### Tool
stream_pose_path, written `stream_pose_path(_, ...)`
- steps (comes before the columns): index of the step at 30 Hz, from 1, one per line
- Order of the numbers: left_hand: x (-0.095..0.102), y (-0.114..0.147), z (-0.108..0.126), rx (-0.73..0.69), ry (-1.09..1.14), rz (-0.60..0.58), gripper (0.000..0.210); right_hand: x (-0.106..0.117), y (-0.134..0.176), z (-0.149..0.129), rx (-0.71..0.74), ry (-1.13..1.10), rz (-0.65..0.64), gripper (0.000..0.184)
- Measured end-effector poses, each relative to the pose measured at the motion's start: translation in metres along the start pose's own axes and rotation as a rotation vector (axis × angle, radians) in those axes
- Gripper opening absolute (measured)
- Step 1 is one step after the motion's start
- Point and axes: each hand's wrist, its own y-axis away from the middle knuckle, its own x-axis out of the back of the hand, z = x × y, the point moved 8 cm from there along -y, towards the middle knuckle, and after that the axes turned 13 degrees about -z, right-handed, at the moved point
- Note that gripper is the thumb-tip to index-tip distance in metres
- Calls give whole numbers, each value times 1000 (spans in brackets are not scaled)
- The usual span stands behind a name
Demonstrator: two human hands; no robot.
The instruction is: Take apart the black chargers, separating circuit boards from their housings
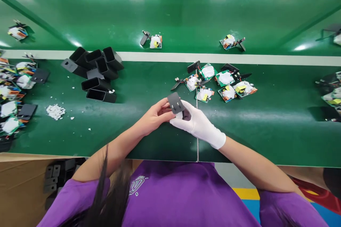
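Observation:
In front of my chest, both hands meet around a black adapter plug cover (176, 103) with small metal bits on its face. My bare left hand (157, 116) is closed on its left side. The white-gloved right hand (196, 122) grips it from the right, thumb below. A small white piece shows under the cover, mostly hidden by the fingers. Just beyond my hands lie several circuit boards (205, 94) topped with white filler, with black plug covers wired to them.
Black empty housings (99, 95) are heaped at the left, near a pile of white chips (55, 112). More boards (10, 124) crowd the far left edge. Single boards (156, 42) rest on the green strip (186, 14) behind the pale rail (160, 56). A cardboard box (23, 188) stands below.

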Motion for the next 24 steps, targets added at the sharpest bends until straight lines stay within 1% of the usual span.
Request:
stream_pose_path(5,3,-1,-7,78,74,43,48,0,-2,-4,22,-7,-42,43)
stream_pose_path(8,4,0,-8,75,96,73,49,0,-2,-6,47,-25,-53,42)
stream_pose_path(12,4,-1,-6,35,119,81,58,-3,-2,-5,67,-2,-54,45)
stream_pose_path(14,4,-1,-4,3,120,79,58,-3,-2,-6,81,28,-38,45)
stream_pose_path(17,3,-2,-1,-62,117,81,54,-1,0,-8,107,63,-9,46)
stream_pose_path(19,2,-2,1,-101,108,92,50,0,2,-11,122,85,2,42)
stream_pose_path(22,3,-2,1,-135,91,109,45,2,4,-14,136,99,19,39)
stream_pose_path(24,4,-1,0,-154,75,121,44,2,5,-14,141,90,27,40)
